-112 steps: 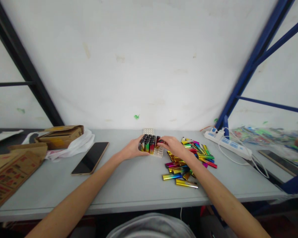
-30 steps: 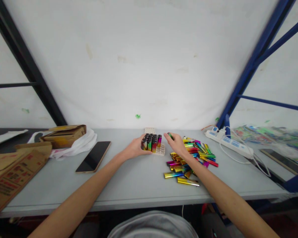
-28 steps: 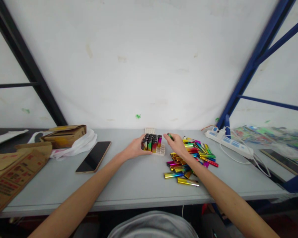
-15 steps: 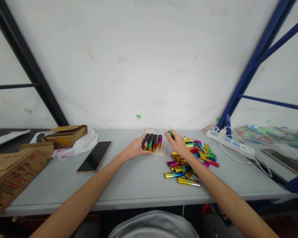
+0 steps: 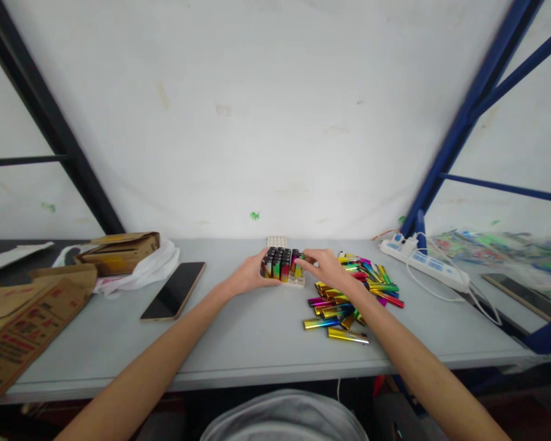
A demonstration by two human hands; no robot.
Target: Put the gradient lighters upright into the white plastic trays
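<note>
Several lighters (image 5: 278, 263) with black tops and shiny coloured bodies stand upright in rows in a pale holder (image 5: 296, 282) with round hollows. My left hand (image 5: 251, 272) is curved around the left side of this block, thumb along its front and fingers behind. At the block's right side, my right hand (image 5: 324, 267) pinches a green-yellow lighter (image 5: 300, 267) held upright; whether it rests in a hollow I cannot tell. Under and beside my right forearm lies a loose pile of metallic lighters (image 5: 335, 311), in gold, blue, red, purple and green.
A second pale holder (image 5: 277, 241) lies behind the block near the wall. On the left are a phone (image 5: 173, 291), a cardboard box (image 5: 119, 254) on a white plastic bag (image 5: 158, 264) and brown cardboard (image 5: 37, 318). A power strip (image 5: 425, 264) with cables lies right.
My right hand has moved left with the lighter, from above the pile's edge to the right side of the block. My left hand stays around the block.
</note>
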